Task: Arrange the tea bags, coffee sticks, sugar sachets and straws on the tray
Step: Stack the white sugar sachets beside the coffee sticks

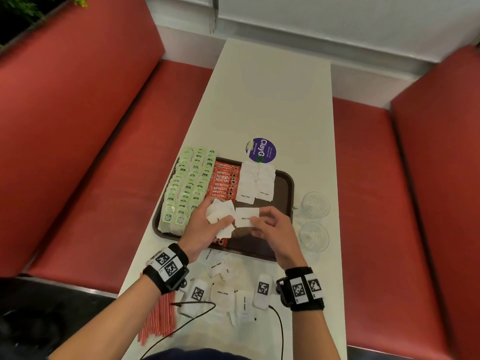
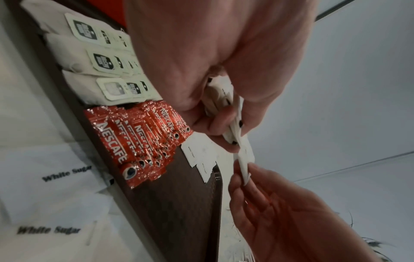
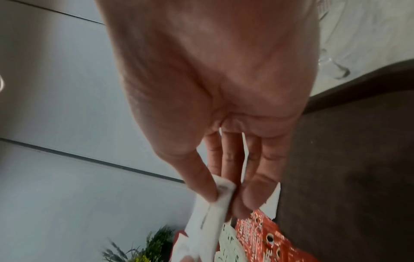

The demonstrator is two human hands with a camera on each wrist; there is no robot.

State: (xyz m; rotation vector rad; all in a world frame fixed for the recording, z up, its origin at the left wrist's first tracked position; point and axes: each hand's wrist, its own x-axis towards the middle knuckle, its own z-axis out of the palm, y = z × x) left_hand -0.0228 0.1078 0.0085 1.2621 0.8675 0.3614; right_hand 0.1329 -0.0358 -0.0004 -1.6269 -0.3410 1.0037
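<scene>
A dark brown tray (image 1: 283, 183) lies on the white table. On it are rows of green-tagged tea bags (image 1: 187, 188), red coffee sticks (image 1: 223, 183) and two rows of white sugar sachets (image 1: 255, 181). My left hand (image 1: 207, 224) grips a fanned bunch of sugar sachets (image 1: 220, 211) above the tray's near half. My right hand (image 1: 272, 227) pinches one white sugar sachet (image 1: 246, 216) between thumb and fingers, right beside that bunch. The left wrist view shows the bunch (image 2: 230, 113) in my left hand and the pinched sachet (image 2: 244, 164). Red straws (image 1: 158, 320) lie at the table's near left edge.
Loose sugar sachets (image 1: 220, 266) lie scattered on the table between the tray and me. Two clear glass cups (image 1: 315, 205) stand right of the tray. A round purple sticker (image 1: 261, 149) sits beyond it. Cables (image 1: 197, 315) trail near my wrists. Red bench seats (image 1: 78, 152) flank the table.
</scene>
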